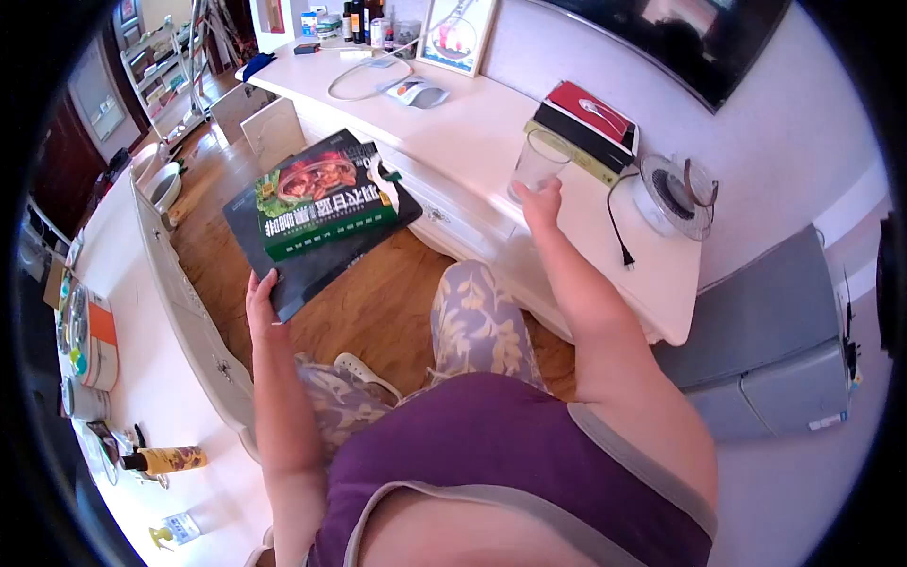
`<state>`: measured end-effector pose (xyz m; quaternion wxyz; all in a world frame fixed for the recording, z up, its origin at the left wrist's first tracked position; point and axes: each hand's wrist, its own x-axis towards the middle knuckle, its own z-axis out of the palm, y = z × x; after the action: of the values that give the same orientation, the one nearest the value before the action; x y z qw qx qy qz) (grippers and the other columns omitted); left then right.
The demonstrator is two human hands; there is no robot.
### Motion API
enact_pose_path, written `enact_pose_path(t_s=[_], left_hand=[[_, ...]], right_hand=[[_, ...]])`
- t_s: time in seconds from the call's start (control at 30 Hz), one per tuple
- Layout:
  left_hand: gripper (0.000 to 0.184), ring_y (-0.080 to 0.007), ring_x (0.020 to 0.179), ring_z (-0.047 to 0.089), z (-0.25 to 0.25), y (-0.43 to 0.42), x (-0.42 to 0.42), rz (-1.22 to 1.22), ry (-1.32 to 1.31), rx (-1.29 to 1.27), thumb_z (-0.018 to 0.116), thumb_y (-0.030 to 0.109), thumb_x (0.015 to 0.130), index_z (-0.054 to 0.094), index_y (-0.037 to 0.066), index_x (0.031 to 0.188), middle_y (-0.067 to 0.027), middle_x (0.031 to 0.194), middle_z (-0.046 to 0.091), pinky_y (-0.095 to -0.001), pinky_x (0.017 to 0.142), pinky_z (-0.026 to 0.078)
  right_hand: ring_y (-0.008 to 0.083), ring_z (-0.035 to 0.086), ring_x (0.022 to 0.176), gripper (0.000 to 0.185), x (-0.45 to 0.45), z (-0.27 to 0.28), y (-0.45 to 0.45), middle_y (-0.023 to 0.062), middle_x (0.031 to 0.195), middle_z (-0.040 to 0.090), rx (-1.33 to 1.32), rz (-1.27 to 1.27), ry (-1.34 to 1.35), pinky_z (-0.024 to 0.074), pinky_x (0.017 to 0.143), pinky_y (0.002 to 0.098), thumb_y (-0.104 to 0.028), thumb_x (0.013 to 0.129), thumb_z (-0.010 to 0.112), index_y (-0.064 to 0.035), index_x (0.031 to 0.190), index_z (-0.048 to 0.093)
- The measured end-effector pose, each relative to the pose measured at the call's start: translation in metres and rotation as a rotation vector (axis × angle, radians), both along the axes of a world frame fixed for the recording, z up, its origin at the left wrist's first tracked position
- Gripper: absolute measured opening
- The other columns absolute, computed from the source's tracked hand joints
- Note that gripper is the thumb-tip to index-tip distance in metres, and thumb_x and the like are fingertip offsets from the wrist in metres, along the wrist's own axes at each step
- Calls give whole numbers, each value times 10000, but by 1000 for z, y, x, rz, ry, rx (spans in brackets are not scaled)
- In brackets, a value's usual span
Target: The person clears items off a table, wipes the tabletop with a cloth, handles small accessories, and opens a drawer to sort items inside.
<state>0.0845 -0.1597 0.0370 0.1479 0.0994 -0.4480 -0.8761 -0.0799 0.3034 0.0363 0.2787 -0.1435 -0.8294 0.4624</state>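
A room in a home — a lived-in one, with warm brown wood-look flooring (359,295). A long white desk (453,118) with decorative drawer fronts runs along a pale wall, and a wall-mounted black screen (690,38) hangs above it. A framed picture (457,36) leans near a cluster of bottles (364,24). Across the floor stands a second white furniture piece (179,397) with ornate handles, holding a yellow bottle (175,459) and a pump bottle (177,531). Beyond — a doorway area with a stepladder (198,61) and shelves (159,85).
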Motion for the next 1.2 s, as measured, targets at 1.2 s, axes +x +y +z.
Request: enact_pose_path(t_s=[1.2], left_hand=[[526,-205,1016,554,-1,-15,-47,-31,-162,-87,564,88,741,446,-16,1243,-106,1139,558,-303,903,420]], right_hand=[[306,649,688,557,-303,2,5,227,961,585,-426,-276,-92,562,506,360,-148,677,723,69,1084,410]])
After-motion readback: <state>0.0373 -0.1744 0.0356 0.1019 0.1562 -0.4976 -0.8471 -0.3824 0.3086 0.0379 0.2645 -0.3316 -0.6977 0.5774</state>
